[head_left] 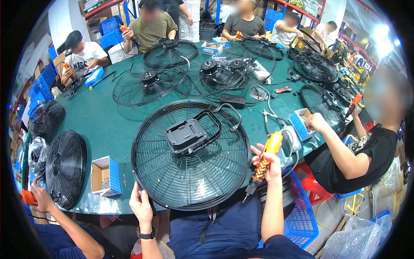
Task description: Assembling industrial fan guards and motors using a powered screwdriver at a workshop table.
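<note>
A large round black fan with a wire guard (200, 185) lies before me, a black motor box (186, 136) and a curved handle (215, 129) on top. In my right hand (271, 167) is a yellow electric screwdriver (273, 142) with a patterned grip. Its bit points down and left, beside the fan's lower right rim and apart from it. My left hand (141, 205) is at the fan's lower left rim, fingers stretched upward and thumb apart. Whether its fingertips touch the guard is hard to tell.
An open blue box of screws (113, 172) stands left of the fan; another screw box (297, 123) stands right, with a co-worker's hand (318, 123) at it. Wire guards (148, 93) lie beyond on the green table (97, 112). A blue crate (304, 216) is below right. Co-workers sit around.
</note>
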`<state>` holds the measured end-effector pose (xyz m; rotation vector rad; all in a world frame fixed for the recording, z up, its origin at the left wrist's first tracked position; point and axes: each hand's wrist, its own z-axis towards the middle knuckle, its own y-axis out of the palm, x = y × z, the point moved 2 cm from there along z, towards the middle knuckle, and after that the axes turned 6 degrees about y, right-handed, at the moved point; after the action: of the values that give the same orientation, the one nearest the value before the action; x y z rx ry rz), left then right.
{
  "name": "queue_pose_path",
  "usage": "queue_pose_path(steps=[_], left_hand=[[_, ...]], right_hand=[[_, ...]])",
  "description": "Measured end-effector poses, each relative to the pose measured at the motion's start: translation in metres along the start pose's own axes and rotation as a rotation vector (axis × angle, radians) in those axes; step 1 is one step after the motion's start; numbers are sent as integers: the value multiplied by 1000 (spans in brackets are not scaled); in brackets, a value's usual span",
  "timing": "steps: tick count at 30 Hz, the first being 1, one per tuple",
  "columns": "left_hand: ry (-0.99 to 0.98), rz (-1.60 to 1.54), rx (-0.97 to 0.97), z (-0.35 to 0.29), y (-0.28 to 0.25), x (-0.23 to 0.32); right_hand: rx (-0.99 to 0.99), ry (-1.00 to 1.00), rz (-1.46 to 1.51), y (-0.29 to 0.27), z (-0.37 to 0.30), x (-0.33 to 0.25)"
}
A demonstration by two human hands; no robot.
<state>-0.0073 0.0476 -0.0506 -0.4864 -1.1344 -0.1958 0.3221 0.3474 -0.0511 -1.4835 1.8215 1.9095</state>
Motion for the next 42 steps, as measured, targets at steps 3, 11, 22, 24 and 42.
queue_pose_path(steps=[3,11,22,24,42], left_hand=[[-20,-13,1,1,0,-1],[-4,7,-7,-2,-4,1],[-14,-31,1,-1,-1,6],[2,-30,5,-1,0,8],[-167,-307,46,-2,-7,13]], right_hand=[[-7,-1,3,1,1,0],[18,-6,-20,2,-3,3],[59,-16,-47,7,-3,1],[57,-16,-51,7,-2,1],[12,-15,-12,-1,-1,2]])
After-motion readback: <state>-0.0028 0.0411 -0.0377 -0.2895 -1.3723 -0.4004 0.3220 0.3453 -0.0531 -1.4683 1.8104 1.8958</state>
